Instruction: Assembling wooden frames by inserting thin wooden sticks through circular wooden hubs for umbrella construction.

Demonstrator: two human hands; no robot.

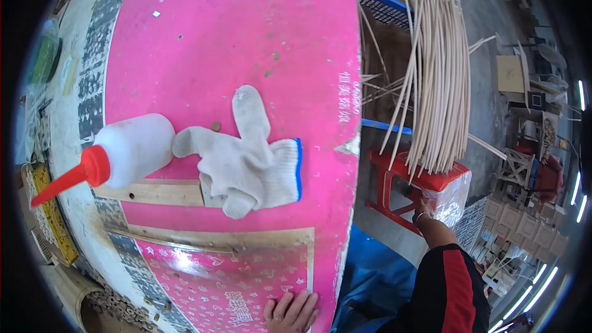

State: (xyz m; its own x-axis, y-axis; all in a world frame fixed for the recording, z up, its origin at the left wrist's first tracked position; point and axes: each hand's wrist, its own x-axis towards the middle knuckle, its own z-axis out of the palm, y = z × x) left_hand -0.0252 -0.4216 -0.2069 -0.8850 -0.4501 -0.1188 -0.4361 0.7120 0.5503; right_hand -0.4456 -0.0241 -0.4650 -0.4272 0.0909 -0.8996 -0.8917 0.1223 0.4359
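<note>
My left hand (291, 313) rests with its fingers flat on the near edge of the pink-covered table (203, 43). Off to the right, my right hand (423, 205) reaches down to a red plastic stool (385, 191) and grips it just below the seat; its fingers are partly hidden. A thick bundle of long thin wooden sticks (439, 80) lies across the stool's seat. Clear plastic wrap (451, 197) covers the stool's side beside that hand. On the table are a white knitted glove (240, 163) with a blue cuff edge and a white squeeze bottle (137, 148) with a red nozzle.
A blue plastic crate (383, 5) with loose sticks stands beyond the table's right edge. Flat wooden strips (163, 192) lie on the table. Blue sheeting (373, 271) hangs below its right edge. A yellow box (52, 209) sits at far left.
</note>
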